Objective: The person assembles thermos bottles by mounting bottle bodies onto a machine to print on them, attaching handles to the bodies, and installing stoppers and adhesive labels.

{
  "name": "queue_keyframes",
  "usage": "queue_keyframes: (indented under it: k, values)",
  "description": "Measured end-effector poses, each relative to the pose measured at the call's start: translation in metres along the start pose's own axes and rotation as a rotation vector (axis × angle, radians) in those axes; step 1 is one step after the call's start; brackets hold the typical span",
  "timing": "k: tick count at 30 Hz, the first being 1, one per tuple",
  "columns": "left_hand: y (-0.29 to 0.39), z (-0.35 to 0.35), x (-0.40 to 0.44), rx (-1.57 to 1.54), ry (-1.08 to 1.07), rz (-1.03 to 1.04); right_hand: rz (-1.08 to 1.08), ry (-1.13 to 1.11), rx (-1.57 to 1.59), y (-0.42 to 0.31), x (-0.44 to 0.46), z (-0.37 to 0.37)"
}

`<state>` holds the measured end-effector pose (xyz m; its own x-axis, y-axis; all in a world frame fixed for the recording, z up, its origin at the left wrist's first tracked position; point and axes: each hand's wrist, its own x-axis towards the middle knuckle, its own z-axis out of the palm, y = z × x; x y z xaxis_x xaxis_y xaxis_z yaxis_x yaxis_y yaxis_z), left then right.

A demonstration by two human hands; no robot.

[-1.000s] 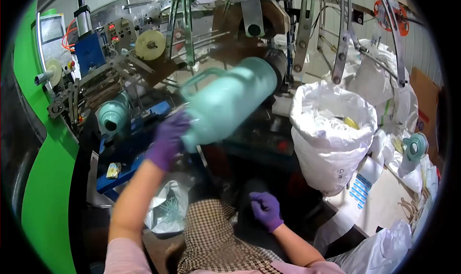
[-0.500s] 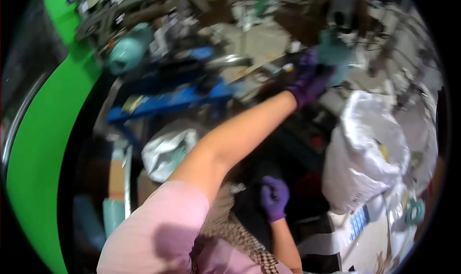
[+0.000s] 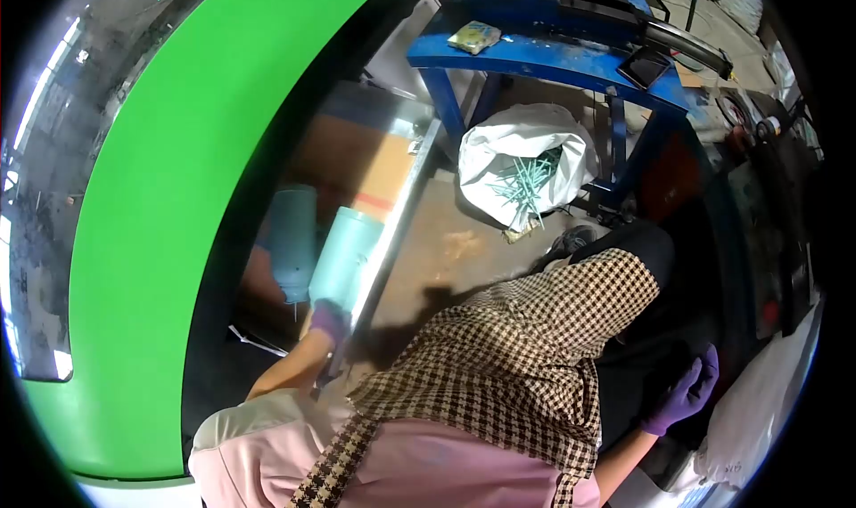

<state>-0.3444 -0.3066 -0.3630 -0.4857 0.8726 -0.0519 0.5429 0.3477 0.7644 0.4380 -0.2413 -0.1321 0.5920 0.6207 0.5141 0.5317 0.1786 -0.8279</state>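
Slanting teal bottle (image 3: 346,254), broad end forward

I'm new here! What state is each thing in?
Left hand: gloved, against a teal bottle; grip partly hidden
Right hand: gloved, empty, fingers loosely spread
Touched teal bottle: near end at the left hand
Other teal bottle: untouched, thin spike at its near end
White sack: open, partly filled
Teal sticks: loose, jumbled in the sack
Checked apron: worn, creased

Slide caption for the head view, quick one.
Purple-gloved left hand at one teal container, second container alongside; gloved right hand apart from both.
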Motion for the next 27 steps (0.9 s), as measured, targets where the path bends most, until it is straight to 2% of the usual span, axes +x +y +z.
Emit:
queue_keyframes:
  k: [1,2,3,5,7,8,9,11,13,14,15,16,17,18,21,22,23,25,26,27]
  values:
    - [-0.035,-0.024,-0.015,-0.390,0.091,-0.609,0.005,-0.025,-0.011,0.004,0.000,-0.001]
    - [-0.009,-0.037,-0.022,-0.721,0.135,-0.926,0.008,-0.042,-0.031,0.009,-0.001,-0.003]
    - [-0.001,-0.044,-0.023,-0.930,0.149,-1.099,0.009,-0.059,-0.055,0.005,0.000,-0.004]
    - [0.022,-0.048,-0.018,-1.218,0.179,-1.239,-0.108,-0.080,-0.179,0.004,0.001,-0.003]
    - [0.038,-0.029,0.000,-1.227,0.001,-0.819,-0.118,-0.114,-0.189,-0.003,0.003,0.000]
    - [0.046,-0.024,0.005,-1.323,0.000,-0.827,-0.089,-0.100,-0.150,-0.003,0.004,0.003]
    - [0.040,-0.015,0.019,-1.369,-0.105,-0.648,-0.102,-0.101,-0.161,-0.004,0.005,0.004]
    - [0.052,-0.006,0.038,-1.246,0.152,-0.696,-0.126,-0.102,-0.177,-0.005,0.006,0.007]
    - [0.098,0.002,0.062,-1.051,0.379,-0.536,-0.169,-0.100,-0.205,-0.002,0.007,0.009]
    - [0.115,0.005,0.083,-1.004,0.562,-0.363,-0.175,-0.110,-0.200,-0.006,0.008,0.012]
    - [0.192,0.001,0.079,-0.677,0.632,-0.265,-0.183,-0.120,-0.195,-0.010,0.009,0.015]
    - [0.184,-0.011,0.094,-0.273,0.558,-0.084,-0.200,-0.107,-0.196,-0.012,0.010,0.019]
    - [0.216,-0.015,0.104,-0.284,0.513,0.179,-0.195,-0.129,-0.201,-0.016,0.010,0.020]
    - [0.240,-0.017,0.116,-0.320,0.555,0.238,-0.187,-0.149,-0.205,-0.021,0.010,0.021]
    - [0.419,-0.014,0.075,-0.398,0.268,0.709,-0.236,-0.233,-0.169,-0.054,0.011,0.032]
    - [0.446,-0.009,0.069,-0.370,0.120,0.889,-0.180,-0.258,-0.097,-0.070,0.005,0.041]
    - [0.460,0.000,0.063,-0.346,-0.086,0.977,-0.123,-0.284,-0.027,-0.088,-0.001,0.050]
    - [0.491,0.032,0.024,-0.351,-0.369,0.910,-0.254,-0.407,-0.054,-0.130,-0.008,0.068]
    - [0.500,0.057,0.009,-0.474,-0.503,0.849,-0.391,-0.614,-0.013,-0.146,0.000,0.075]
    - [0.525,0.069,-0.010,-0.363,-0.513,0.978,-0.487,-0.701,0.014,-0.158,0.000,0.084]
